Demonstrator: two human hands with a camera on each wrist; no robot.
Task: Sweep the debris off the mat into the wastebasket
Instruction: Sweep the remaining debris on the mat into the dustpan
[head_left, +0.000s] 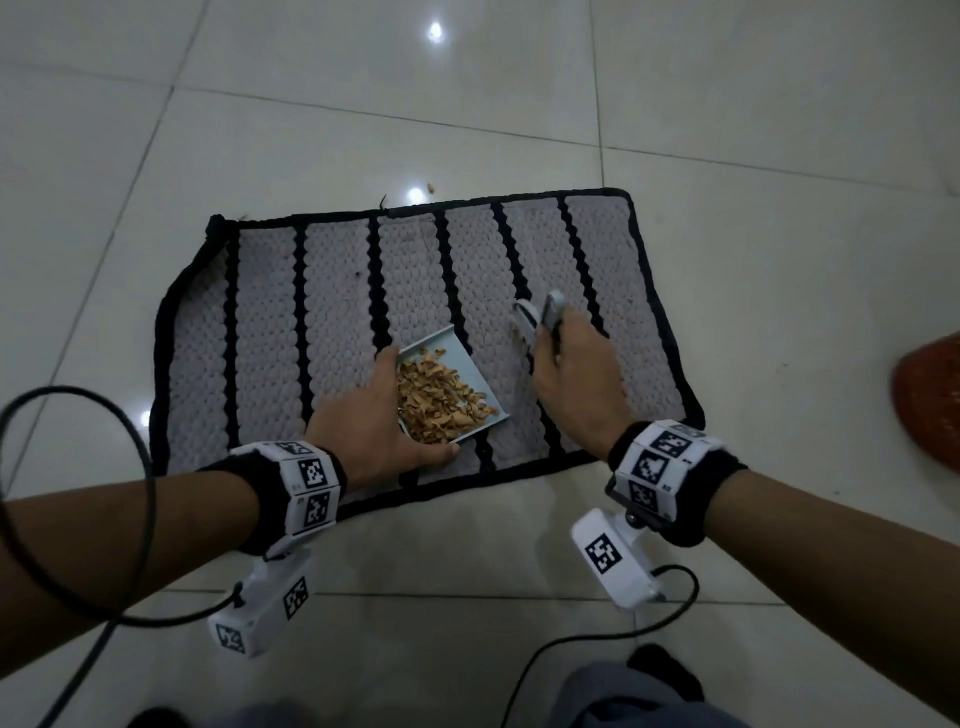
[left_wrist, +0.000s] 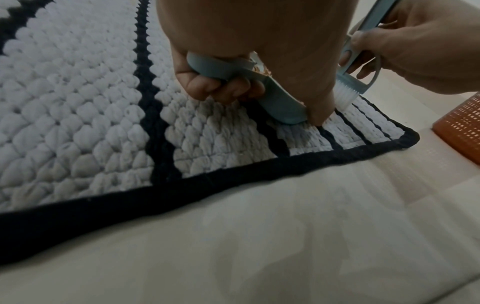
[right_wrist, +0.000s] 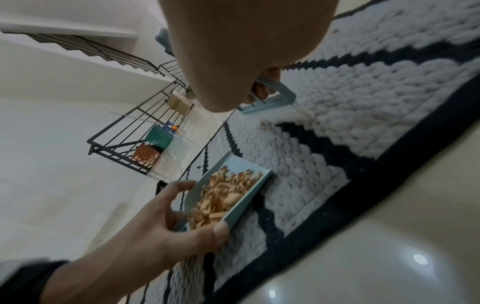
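Note:
A grey woven mat (head_left: 270, 332) with black stripes and a black border lies on the tiled floor. My left hand (head_left: 374, 421) grips the handle of a pale blue dustpan (head_left: 467, 358) resting on the mat; it holds a heap of tan debris (head_left: 441, 400). From the left wrist, fingers (left_wrist: 207, 86) curl under the dustpan's handle (left_wrist: 221, 67). To its right, my right hand (head_left: 571, 374) grips a small pale blue brush (head_left: 545, 312), its white bristles (right_wrist: 285, 113) touching the mat. The orange wastebasket (head_left: 930, 405) stands at the right edge, beyond the mat.
A few crumbs (head_left: 431, 185) lie on the floor past the mat's far edge. Cables (head_left: 78, 519) trail from the wrist cameras across the near floor. In the right wrist view a black metal rack (right_wrist: 135, 127) with small boxes stands far off.

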